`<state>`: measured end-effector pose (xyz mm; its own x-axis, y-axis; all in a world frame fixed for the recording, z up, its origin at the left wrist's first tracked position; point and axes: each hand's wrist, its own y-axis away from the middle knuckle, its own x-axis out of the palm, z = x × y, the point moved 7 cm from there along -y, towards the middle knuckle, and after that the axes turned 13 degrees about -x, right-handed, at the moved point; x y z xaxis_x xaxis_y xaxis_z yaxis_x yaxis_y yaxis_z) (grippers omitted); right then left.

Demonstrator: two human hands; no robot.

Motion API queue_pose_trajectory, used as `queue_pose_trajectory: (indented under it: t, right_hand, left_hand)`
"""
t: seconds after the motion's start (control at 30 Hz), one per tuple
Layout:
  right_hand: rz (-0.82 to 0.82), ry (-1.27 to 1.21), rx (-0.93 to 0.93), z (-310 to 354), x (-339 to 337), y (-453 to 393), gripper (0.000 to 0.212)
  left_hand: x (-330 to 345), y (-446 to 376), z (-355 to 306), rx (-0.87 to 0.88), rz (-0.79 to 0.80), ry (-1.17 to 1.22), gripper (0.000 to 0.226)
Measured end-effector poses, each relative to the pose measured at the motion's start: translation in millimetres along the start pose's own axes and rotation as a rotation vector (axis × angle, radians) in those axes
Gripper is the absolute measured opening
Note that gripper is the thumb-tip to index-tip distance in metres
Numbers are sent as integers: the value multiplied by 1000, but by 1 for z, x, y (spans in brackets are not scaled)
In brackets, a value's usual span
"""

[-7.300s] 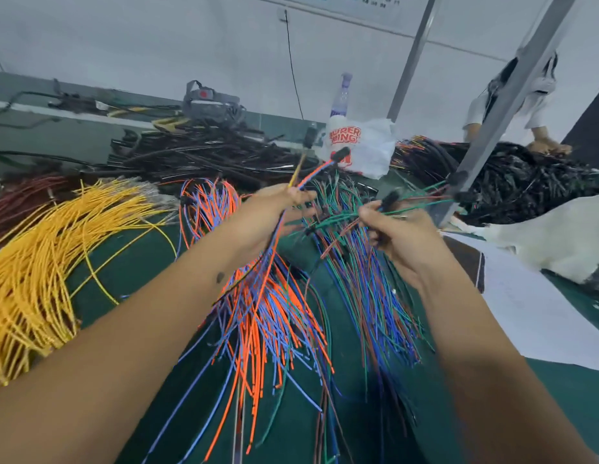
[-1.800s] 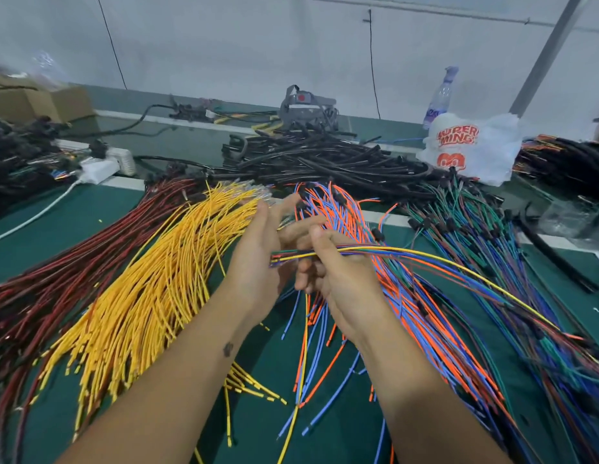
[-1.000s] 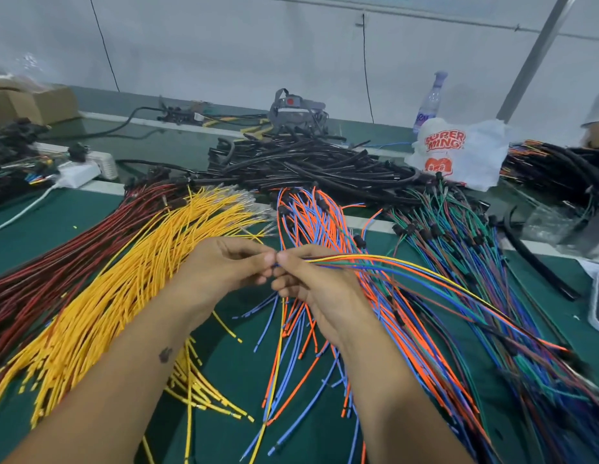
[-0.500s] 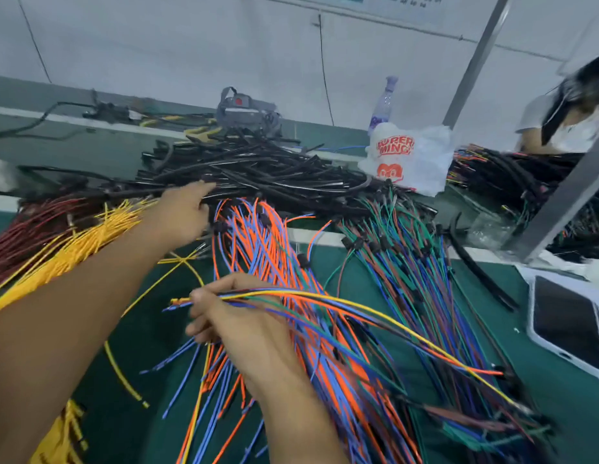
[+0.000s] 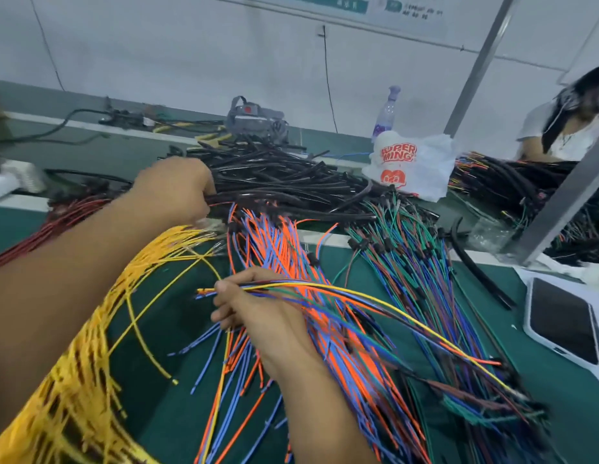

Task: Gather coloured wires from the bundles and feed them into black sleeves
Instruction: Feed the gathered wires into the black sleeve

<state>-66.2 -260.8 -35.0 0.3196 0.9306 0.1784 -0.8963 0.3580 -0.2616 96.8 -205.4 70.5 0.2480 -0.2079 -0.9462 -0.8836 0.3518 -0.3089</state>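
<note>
My right hand [image 5: 258,316] grips a gathered bunch of coloured wires [image 5: 358,296], yellow, blue, green, orange and brown; their cut ends stick out left of my fingers and the rest trails off to the right. My left hand [image 5: 177,189] reaches to the left end of the pile of black sleeves [image 5: 284,182], fingers curled at it; whether it holds a sleeve is hidden. On the green table lie a yellow wire bundle [image 5: 90,329], a dark red bundle [image 5: 57,219], an orange-and-blue bundle [image 5: 278,249] and a green, blue and purple bundle [image 5: 408,256].
A white plastic bag [image 5: 412,165] and a bottle [image 5: 387,112] stand behind the sleeves. A phone [image 5: 562,319] lies at the right edge. A slanted metal post [image 5: 559,209] and another person [image 5: 566,128] are at the right. A grey tool [image 5: 254,118] sits at the back.
My left hand has let go of the gathered wires and moved up to the black sleeves. My right hand keeps hold of the bunch.
</note>
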Motion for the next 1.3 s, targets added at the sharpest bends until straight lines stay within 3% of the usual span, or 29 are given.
queue_pose_trajectory:
  t: [0.07, 0.13, 0.27, 0.4, 0.5, 0.73, 0.93, 1.3]
  right_hand:
    - [-18, 7, -3, 0, 0, 0, 18]
    - [-41, 11, -7, -1, -1, -1, 19]
    - [-92, -27, -3, -2, -3, -1, 21]
    - [-162, -50, -31, 0, -8, -1, 18]
    - [-232, -65, -91, 5, -14, -1, 15]
    - [-331, -254, -131, 10, -21, -4, 14]
    - [-313, -346, -148, 14, -20, -4, 23]
    - [-305, -272, -139, 10, -19, -3, 13]
  left_hand:
    - [-17, 8, 18, -55, -2, 149, 28]
    - [-23, 18, 45, -182, 53, 468, 23]
    - [12, 64, 67, -584, 367, 1551, 4]
    - [49, 110, 46, -779, 513, 1973, 9]
    - [64, 128, 30, -799, 552, 2048, 12]
    - [69, 136, 6, -653, 711, 2241, 10]
    - [68, 138, 5, -656, 691, 2171, 10]
    - [72, 140, 4, -652, 736, 2115, 5]
